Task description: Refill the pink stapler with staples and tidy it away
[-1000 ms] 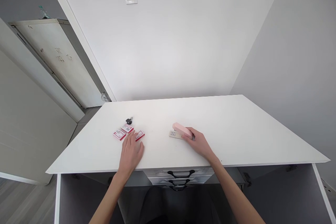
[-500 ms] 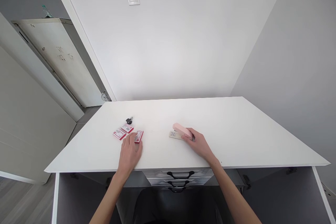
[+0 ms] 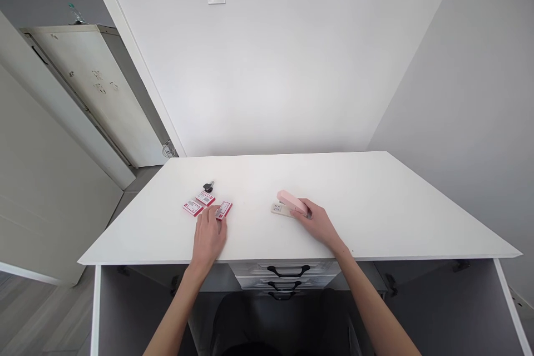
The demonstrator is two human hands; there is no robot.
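Boxes (image 3: 206, 198) lie near a black object (image 3: 207, 187), left of the stapler (image 3: 292, 201).

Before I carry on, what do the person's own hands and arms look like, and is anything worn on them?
The left hand and right hand are ungloved, with slender fingers. The left forearm and right forearm are bare, with no sleeve, watch, bracelet or cable visible. Fingernail detail is too small to tell.
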